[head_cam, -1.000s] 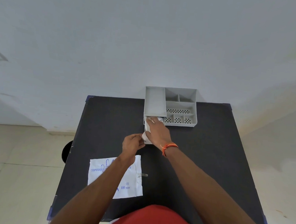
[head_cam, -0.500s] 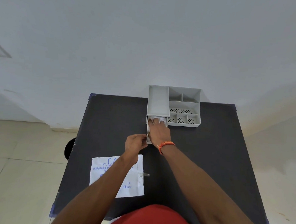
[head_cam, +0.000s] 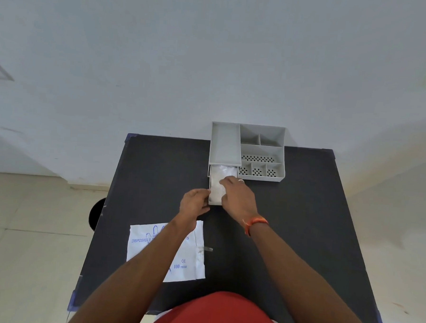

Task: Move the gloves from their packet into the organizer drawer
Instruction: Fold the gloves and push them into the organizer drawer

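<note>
Two hands at the pulled-out drawer of the grey organizer, far side of the worktop. Gloves sit inside it as a white crumpled wad. Right hand lies on top, fingers spread, pressing rather than gripping. Left hand pinches the drawer's left wall to steady it. Packet lies flat near the front edge, looks emptied. Thin film: weightless, limp, slippery, springs back up. Best to pinch the bunch or press it flat, and watch for snags when closing.
</note>
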